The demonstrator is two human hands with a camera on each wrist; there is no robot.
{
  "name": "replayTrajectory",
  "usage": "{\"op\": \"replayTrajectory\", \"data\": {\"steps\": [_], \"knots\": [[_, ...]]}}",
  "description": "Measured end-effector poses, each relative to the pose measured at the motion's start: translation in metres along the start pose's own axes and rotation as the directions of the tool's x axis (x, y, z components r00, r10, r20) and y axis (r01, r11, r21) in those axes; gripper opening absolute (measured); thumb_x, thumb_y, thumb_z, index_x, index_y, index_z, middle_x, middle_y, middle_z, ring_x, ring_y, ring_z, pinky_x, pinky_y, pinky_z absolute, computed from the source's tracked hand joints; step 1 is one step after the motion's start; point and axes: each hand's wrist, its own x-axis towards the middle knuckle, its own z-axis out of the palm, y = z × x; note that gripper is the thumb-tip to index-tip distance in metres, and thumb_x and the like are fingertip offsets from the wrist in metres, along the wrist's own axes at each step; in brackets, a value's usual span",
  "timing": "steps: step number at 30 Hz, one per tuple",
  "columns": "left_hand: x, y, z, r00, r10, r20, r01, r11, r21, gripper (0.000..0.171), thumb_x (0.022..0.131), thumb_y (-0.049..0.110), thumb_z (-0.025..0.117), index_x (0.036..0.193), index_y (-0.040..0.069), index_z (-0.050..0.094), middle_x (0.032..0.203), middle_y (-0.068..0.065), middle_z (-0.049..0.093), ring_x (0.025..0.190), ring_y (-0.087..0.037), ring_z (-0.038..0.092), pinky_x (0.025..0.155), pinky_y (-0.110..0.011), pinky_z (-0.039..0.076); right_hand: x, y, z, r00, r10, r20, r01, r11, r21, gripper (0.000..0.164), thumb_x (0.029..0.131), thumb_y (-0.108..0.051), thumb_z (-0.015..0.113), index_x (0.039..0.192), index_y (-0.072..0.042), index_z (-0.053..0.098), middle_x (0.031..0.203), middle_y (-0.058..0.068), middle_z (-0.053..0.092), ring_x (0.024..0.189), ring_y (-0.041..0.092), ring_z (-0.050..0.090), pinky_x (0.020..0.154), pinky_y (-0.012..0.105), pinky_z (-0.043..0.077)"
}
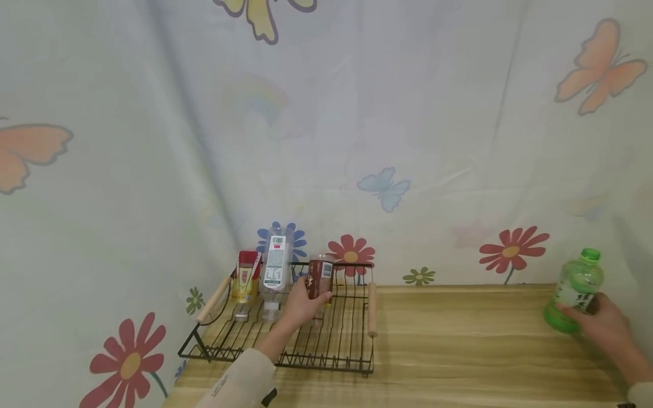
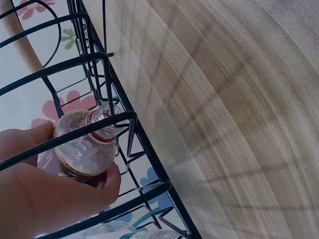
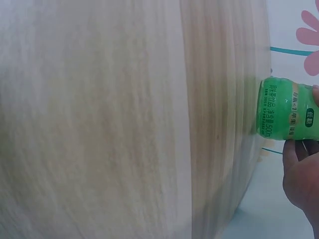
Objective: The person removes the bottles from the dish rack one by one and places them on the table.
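My left hand (image 1: 302,303) grips a clear plastic bottle with a brown label (image 1: 320,277), held neck down over the right half of a black wire rack (image 1: 352,340). In the left wrist view, the bottle's ridged neck (image 2: 105,119) is right at the rack's wires, with thumb and fingers curled round its body. At the far right, my right hand (image 1: 607,326) holds a green plastic bottle (image 1: 581,277) neck up and slightly tilted. Its base is close to the wooden tabletop (image 1: 459,351). The right wrist view shows fingers around the green label (image 3: 284,109).
In the rack, left of my left hand, a clear bottle with a white label (image 1: 275,263) stands neck down. Beside it is a red and yellow labelled container (image 1: 247,277). Wooden handles (image 1: 372,309) flank the rack. A printed curtain (image 1: 433,141) hangs behind the table.
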Motion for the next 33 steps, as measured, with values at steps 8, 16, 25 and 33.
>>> {"op": "replayTrajectory", "data": {"steps": [8,16,25,33], "knots": [[-0.0020,-0.0013,-0.0025,0.999,0.033,0.020,-0.032,0.999,-0.017,0.079,0.098,0.036,0.079,0.154,-0.003,0.041,0.135,-0.024,0.061,0.116,-0.038,0.066,0.093,-0.055,0.058,0.0040,0.0024,0.0057,1.000,0.022,0.008,-0.022,1.000,-0.012,0.089,0.104,-0.046,0.065,0.144,0.024,0.028,0.140,0.053,0.036,0.124,0.068,0.042,0.101,0.076,0.039],[-0.0033,0.0027,-0.0031,1.000,0.022,0.013,-0.021,1.000,-0.012,0.081,0.097,0.034,0.080,0.155,-0.005,0.039,0.138,-0.026,0.059,0.120,-0.041,0.064,0.095,-0.058,0.057,0.0053,0.0038,0.0083,0.999,0.023,0.024,-0.023,1.000,-0.017,0.094,0.102,-0.050,0.067,0.146,0.023,0.027,0.141,0.053,0.035,0.126,0.068,0.040,0.101,0.076,0.038],[-0.0045,0.0015,-0.0028,1.000,0.022,0.021,-0.022,1.000,-0.005,0.079,0.098,0.035,0.079,0.155,-0.004,0.039,0.138,-0.025,0.059,0.120,-0.040,0.064,0.097,-0.058,0.056,0.0042,0.0049,0.0087,0.999,0.033,0.033,-0.032,0.999,-0.024,0.094,0.102,-0.049,0.067,0.145,0.024,0.027,0.141,0.053,0.035,0.126,0.068,0.041,0.102,0.076,0.038],[-0.0047,0.0025,-0.0032,1.000,0.019,0.024,-0.018,1.000,-0.006,0.081,0.097,0.037,0.080,0.155,-0.004,0.039,0.138,-0.026,0.058,0.120,-0.041,0.064,0.096,-0.058,0.057,0.0065,0.0059,0.0101,0.997,0.056,0.053,-0.055,0.998,-0.021,0.098,0.102,-0.052,0.067,0.147,0.023,0.024,0.142,0.053,0.033,0.127,0.068,0.039,0.104,0.076,0.036]]}}
